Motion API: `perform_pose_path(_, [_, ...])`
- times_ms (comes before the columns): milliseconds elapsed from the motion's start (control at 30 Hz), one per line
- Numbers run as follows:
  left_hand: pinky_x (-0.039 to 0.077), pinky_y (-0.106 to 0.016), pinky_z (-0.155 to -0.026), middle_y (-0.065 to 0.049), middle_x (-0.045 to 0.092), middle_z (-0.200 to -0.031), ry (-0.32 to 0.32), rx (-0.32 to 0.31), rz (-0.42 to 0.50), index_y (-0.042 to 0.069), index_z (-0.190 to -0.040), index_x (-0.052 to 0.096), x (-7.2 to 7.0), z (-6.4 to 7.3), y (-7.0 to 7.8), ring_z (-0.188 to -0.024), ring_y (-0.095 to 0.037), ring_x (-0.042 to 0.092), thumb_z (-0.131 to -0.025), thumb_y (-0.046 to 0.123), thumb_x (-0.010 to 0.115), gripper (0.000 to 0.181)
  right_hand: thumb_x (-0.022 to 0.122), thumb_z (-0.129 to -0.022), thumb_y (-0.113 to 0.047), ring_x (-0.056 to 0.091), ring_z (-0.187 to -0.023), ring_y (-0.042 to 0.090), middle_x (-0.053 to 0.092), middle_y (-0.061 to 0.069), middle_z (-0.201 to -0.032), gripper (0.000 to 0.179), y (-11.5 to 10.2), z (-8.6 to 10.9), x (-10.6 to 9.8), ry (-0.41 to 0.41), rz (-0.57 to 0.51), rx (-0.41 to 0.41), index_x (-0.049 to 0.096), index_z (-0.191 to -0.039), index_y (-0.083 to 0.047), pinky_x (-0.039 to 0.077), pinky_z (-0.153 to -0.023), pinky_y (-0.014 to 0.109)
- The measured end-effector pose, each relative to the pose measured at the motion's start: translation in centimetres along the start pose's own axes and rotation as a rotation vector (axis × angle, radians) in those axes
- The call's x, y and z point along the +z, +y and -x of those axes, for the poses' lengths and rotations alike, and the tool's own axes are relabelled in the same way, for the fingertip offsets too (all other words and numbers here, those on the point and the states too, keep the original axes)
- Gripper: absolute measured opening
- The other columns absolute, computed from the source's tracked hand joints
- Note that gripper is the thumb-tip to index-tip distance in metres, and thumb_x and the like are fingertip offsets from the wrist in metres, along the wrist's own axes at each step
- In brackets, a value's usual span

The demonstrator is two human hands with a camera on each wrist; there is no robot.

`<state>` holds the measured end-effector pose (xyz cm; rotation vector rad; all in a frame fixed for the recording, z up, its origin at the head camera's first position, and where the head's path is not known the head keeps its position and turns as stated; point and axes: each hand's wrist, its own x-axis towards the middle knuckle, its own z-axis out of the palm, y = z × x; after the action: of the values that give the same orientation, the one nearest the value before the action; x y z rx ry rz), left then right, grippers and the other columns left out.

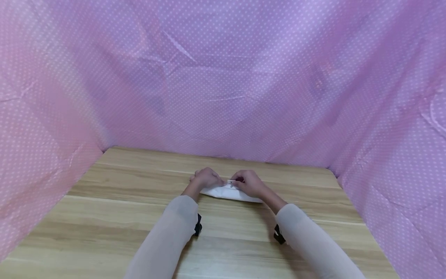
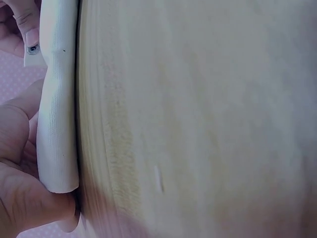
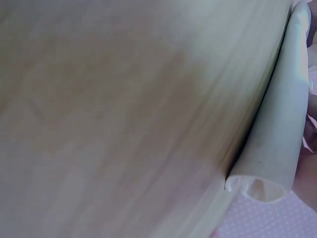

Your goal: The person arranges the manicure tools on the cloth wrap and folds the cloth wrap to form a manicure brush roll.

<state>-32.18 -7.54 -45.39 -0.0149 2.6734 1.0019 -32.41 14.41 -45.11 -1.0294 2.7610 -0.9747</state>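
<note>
A white, soft-looking roll [image 1: 231,193] with a fine ribbed surface lies crosswise on the wooden table. From its far side sticks up a small white tab with metal snap buttons [image 1: 230,183]. My left hand [image 1: 208,178] grips the roll's left part; in the left wrist view its fingers curl round the end of the roll [image 2: 58,124]. The right hand [image 1: 249,183] pinches the snap tab [image 2: 33,58], a fingertip right beside the metal snap. In the right wrist view, the roll's right end [image 3: 267,191] shows hollow, layered folds, and the right hand is mostly hidden behind it.
Pale wood table [image 1: 115,232] spreads around the hands. Pink cloth with white dots [image 1: 223,97] hangs behind the table and along both sides. Dark devices [image 1: 279,235] are strapped beneath both light sleeves.
</note>
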Motion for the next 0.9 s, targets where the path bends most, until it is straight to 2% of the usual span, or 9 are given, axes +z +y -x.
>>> perform_pose_path(300, [0.03,-0.056,-0.099,-0.001,0.069,-0.117,-0.002,0.005,-0.01,0.026,-0.093,0.081,0.02,-0.2,0.06,-0.117,-0.034,0.044,-0.083,0.051,0.08,0.027,0.074,-0.093,-0.004,0.068,-0.084,0.01,0.077,0.002,-0.093,0.007,0.17,0.16,-0.42,-0.006,-0.04,0.028,0.079,-0.098,-0.006,0.057,-0.078,0.026])
perform_pose_path(500, [0.031,-0.055,-0.098,0.0,0.069,-0.118,0.006,0.006,-0.016,0.027,-0.093,0.082,-0.05,-0.28,0.06,-0.114,-0.033,0.045,-0.083,0.049,0.081,0.024,0.073,-0.092,0.0,0.072,-0.09,0.017,0.077,0.005,-0.097,0.008,0.04,0.2,-0.51,-0.017,0.039,-0.118,0.079,-0.097,-0.004,0.058,-0.082,0.027])
perform_pose_path(700, [0.03,-0.055,-0.098,0.001,0.07,-0.117,-0.001,0.004,-0.022,0.027,-0.09,0.081,-0.04,-0.34,0.06,-0.114,-0.033,0.046,-0.083,0.05,0.08,0.023,0.072,-0.092,0.004,0.074,-0.094,0.021,0.077,0.006,-0.098,0.011,-0.17,0.45,-0.66,-0.023,0.167,-0.266,0.078,-0.095,-0.004,0.058,-0.085,0.027])
perform_pose_path(833, [0.031,-0.053,-0.095,0.002,0.071,-0.113,0.0,0.0,-0.025,0.028,-0.086,0.082,-0.02,-0.3,0.18,-0.11,-0.031,0.046,-0.083,0.049,0.08,0.021,0.071,-0.093,0.002,0.073,-0.095,0.02,0.076,0.005,-0.099,0.011,-0.34,0.46,-0.86,-0.061,0.217,-0.31,0.078,-0.096,-0.005,0.058,-0.087,0.029])
perform_pose_path(900, [0.031,-0.052,-0.094,0.002,0.071,-0.112,0.002,-0.002,-0.029,0.028,-0.084,0.082,-0.04,-0.3,0.19,-0.108,-0.031,0.047,-0.083,0.049,0.08,0.021,0.07,-0.095,0.0,0.072,-0.096,0.019,0.075,0.005,-0.101,0.01,-0.45,0.42,-0.96,-0.085,0.209,-0.3,0.078,-0.098,-0.006,0.058,-0.087,0.029])
